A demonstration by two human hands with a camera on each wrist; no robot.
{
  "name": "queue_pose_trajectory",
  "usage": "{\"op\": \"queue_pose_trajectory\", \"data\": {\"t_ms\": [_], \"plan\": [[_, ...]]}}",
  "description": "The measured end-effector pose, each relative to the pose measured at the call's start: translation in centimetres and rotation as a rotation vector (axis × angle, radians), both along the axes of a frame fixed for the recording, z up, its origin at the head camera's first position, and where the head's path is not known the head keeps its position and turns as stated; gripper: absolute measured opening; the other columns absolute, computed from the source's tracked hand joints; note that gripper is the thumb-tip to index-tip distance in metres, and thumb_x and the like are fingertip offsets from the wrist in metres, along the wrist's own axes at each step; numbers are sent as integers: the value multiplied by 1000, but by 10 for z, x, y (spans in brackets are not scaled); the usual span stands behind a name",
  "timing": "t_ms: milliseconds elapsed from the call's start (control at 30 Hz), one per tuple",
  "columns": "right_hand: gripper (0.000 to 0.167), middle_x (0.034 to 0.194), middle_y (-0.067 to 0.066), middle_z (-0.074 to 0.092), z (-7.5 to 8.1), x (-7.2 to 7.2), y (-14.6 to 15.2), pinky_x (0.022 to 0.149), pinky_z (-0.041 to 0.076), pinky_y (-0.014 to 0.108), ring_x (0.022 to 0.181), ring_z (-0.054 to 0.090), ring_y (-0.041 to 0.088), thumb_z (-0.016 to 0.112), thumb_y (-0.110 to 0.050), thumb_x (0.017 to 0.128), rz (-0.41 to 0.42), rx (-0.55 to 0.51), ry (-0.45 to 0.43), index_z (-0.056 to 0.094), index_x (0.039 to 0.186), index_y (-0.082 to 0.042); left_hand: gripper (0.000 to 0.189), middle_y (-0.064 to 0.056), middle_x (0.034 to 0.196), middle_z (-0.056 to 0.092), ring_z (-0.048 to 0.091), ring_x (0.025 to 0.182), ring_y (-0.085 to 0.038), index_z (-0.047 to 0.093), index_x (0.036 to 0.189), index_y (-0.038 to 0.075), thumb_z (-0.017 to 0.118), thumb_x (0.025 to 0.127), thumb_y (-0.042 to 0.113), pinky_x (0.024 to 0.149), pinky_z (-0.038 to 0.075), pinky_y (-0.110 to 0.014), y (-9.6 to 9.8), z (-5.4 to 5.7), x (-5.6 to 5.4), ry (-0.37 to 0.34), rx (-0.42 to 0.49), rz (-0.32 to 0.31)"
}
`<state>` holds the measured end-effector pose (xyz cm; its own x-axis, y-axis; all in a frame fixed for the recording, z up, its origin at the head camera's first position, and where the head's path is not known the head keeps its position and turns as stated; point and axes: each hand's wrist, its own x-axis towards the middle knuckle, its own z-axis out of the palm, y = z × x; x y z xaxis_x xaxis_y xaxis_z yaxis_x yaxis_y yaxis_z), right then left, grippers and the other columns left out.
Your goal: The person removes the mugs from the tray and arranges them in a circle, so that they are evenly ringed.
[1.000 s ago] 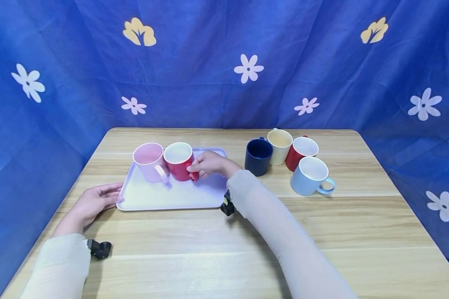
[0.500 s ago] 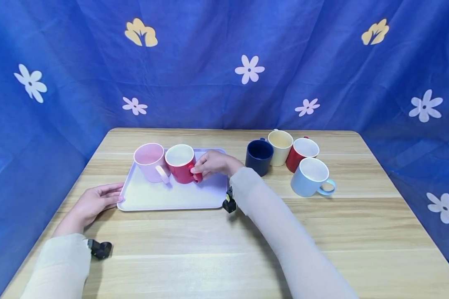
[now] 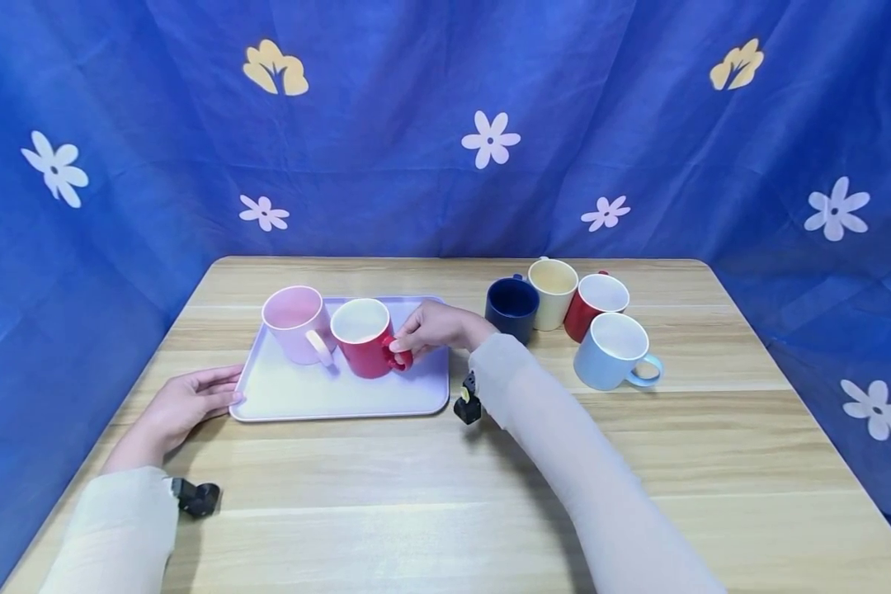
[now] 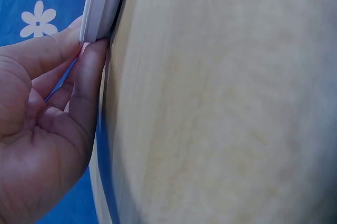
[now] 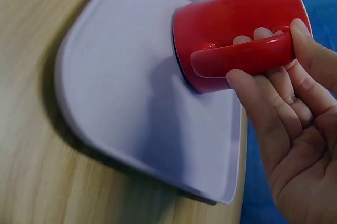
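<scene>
Pale sleeves reached over the wood-grain surface, each with a black device at the wrist. The left hand pinched the near left corner of the lilac tray, its fingers narrow about the rim. The light blue mug stood well right of the tray. The right hand pinched the handle of the red mug, which was over the tray's middle; whether its base touched could not be told. The pink mug stood just left of it. Behind the light blue mug clustered the navy mug, second red mug and cream mug, before a blue flowered curtain.
</scene>
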<state>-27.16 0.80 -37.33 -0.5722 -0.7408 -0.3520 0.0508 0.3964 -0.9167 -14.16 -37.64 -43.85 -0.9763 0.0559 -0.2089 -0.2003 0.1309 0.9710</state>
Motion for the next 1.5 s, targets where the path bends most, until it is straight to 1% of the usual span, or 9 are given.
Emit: {"op": "queue_pose_trajectory", "data": {"t_ms": [233,333,500,633,733,1000,1133,1300,1500], "plan": [[20,82,13,70,-4,2,10,78,58,34,77,64,18,66,-5,90,39,-19,46,69,101,11,63,15,99,67,63,90,-1,33,136,-17,68,85,-6,77,55,-21,1,2,2,-8,15,2],[20,83,13,70,-6,3,15,78,58,34,77,64,18,65,-5,90,45,-32,51,69,101,11,62,15,99,67,63,90,-2,35,136,-16,68,85,-6,77,56,-21,0,1,2,-11,21,4],[18,85,15,69,-7,5,25,80,57,36,80,64,18,64,-1,90,50,-65,24,68,101,12,59,14,99,67,63,90,-2,40,136,-13,68,84,-6,77,56,-21,-1,-1,2,-10,28,2],[19,85,13,70,-4,8,34,81,57,35,81,64,17,64,-1,90,57,-64,21,68,103,12,55,14,99,67,63,90,-1,47,134,-8,68,84,-6,77,56,-21,-2,-1,1,-5,29,-2],[19,85,12,70,-1,10,41,82,57,34,81,65,17,64,-1,90,70,-53,40,68,103,12,49,14,98,67,63,90,-1,54,132,-2,68,84,-6,76,56,-20,-2,-1,2,3,28,-5],[19,84,12,70,2,15,59,82,57,40,79,65,15,63,0,90,125,-48,95,67,103,13,49,15,98,67,63,90,0,54,131,-2,68,85,-5,76,55,-19,-1,0,2,20,0,-9],[19,84,13,70,4,18,70,81,57,38,80,66,16,63,0,91,152,-54,111,66,103,14,45,14,97,67,63,89,0,58,128,3,67,85,-6,77,55,-19,-1,0,3,29,3,-9],[20,85,14,70,8,22,86,82,57,37,83,69,20,63,0,91,173,-44,114,66,103,15,46,15,98,67,63,89,0,56,129,0,67,85,-6,76,55,-19,-1,0,3,39,-3,-13],[20,84,11,71,12,27,106,79,58,37,80,67,15,64,-1,90,202,-27,178,66,102,15,47,16,98,67,63,89,0,56,130,0,68,85,-4,76,55,-19,-1,-2,2,40,-19,-14]]}}
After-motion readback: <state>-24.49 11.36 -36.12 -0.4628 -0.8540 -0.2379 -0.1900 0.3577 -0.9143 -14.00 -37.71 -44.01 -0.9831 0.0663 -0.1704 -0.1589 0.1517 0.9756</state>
